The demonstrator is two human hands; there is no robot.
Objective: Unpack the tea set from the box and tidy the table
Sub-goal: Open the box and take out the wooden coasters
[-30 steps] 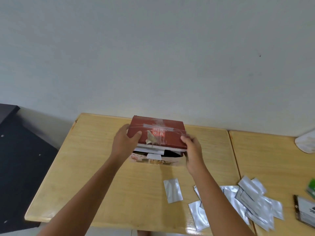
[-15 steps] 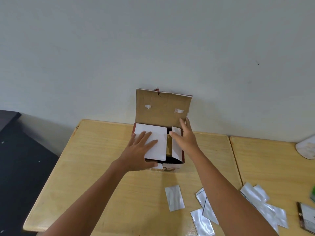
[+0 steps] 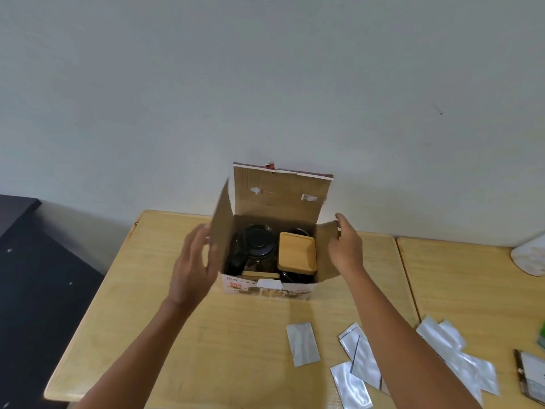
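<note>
So your right hand (image 3: pixel 345 247) has its grip on the right side flap (image 3: pixel 326 249) of the box (image 3: pixel 267 289), thumb and fingers pinching its upper edge and folding it outward. Your left hand (image 3: pixel 193 268) sits just beside the left side flap (image 3: pixel 222 231), fingers spread and relaxed, holding nothing; whether the fingertips touch the cardboard is hard to tell. The rear lid (image 3: pixel 281 193) stands upright against the wall. Inside, the tea set is exposed but unmoved: a dark round pot lid (image 3: pixel 258 240) on the left, a square wooden lid (image 3: pixel 296 252) to its right, more dark pieces beneath. The box stands near the back of the bench (image 3: pixel 165 320). Opening looks done; I'd judge every piece is yet to be lifted out, and the silver packets (image 3: pixel 302 343) scattered on the near right are yet to be tidied.
</note>
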